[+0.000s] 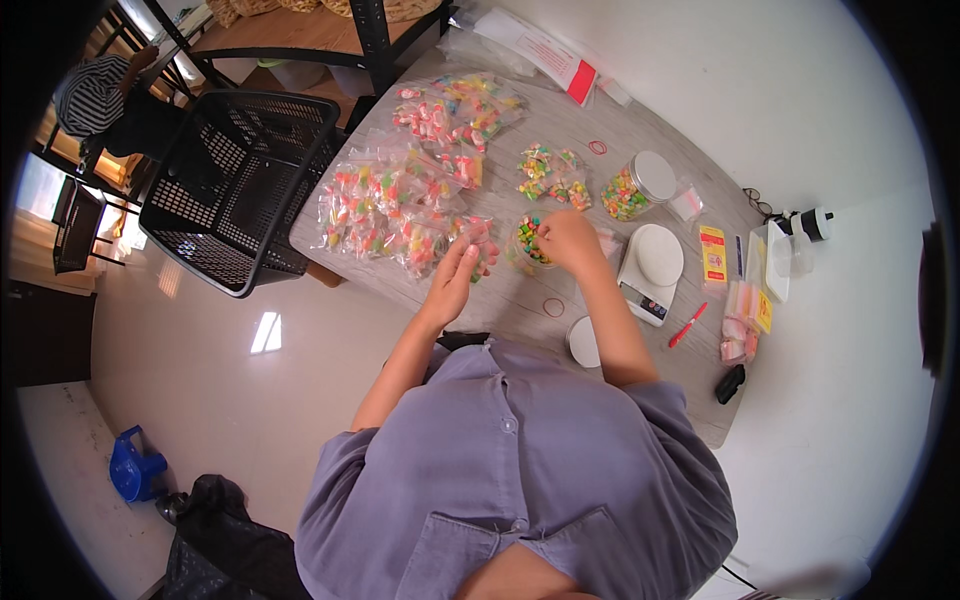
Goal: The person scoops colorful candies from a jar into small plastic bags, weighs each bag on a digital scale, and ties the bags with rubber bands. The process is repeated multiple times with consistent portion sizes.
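My left hand (454, 279) holds a small clear plastic bag (480, 232) near the piled bags of wrapped sweets (382, 195). At the mouth of an open clear jar of colourful small pieces (529, 238) is my right hand (568, 238), fingers bent inward; whether it pinches a piece cannot be seen. Beyond the jar lie several small filled bags (553, 176). A second jar with a silver lid (624, 193) lies tilted or stands to the right, beside a white digital kitchen scale (652, 274). A loose round lid (582, 342) rests partly behind my right forearm.
A black plastic basket (232, 187) stands left of the table, with a person (112, 105) beyond. On the table's right are a red pen or cutter (688, 325), packs of plastic bags (714, 259) and a black object (730, 384). Red rubber bands (553, 307) lie on the tabletop.
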`<state>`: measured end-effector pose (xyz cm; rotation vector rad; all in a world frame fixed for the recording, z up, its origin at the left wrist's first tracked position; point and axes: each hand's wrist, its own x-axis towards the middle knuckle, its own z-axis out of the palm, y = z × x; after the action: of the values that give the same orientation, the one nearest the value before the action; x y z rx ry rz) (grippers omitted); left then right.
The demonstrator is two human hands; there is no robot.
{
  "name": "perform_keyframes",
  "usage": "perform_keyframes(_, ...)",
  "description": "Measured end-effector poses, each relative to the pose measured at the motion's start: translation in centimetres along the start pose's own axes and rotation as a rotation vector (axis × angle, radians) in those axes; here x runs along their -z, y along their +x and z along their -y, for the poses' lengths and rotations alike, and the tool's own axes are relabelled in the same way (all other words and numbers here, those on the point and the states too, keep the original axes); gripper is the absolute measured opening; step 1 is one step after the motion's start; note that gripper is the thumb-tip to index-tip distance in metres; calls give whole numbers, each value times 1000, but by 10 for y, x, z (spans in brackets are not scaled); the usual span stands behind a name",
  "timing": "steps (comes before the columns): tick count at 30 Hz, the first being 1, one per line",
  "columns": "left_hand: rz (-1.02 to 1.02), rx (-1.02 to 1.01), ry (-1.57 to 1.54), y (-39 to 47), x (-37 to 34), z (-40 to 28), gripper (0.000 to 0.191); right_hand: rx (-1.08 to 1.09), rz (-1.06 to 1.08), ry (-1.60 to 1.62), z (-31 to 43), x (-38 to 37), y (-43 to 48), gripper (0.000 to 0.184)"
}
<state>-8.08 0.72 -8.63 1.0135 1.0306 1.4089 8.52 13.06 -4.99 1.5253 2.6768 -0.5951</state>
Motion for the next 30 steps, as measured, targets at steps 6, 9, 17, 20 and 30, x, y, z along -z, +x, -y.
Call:
perform_keyframes(6,30,-50,5,1,5,3,50,-127,159,-233,14,-14,18,28)
perform_keyframes(9,12,-3,-81,0,6,3,55,-105,222,-264,16,-13,21,28)
perform_keyframes(17,124,179,-628,0,7,-12,63,-55,196,-194,10,-13,16,16)
perform_keyframes(20,102,202,-568,1,4,-14,67,-47,191,-165,7,-15,17,10)
perform_keyframes(30,141,160,-607,3,6,-7,49,-13,167,-41,4,-6,14,11)
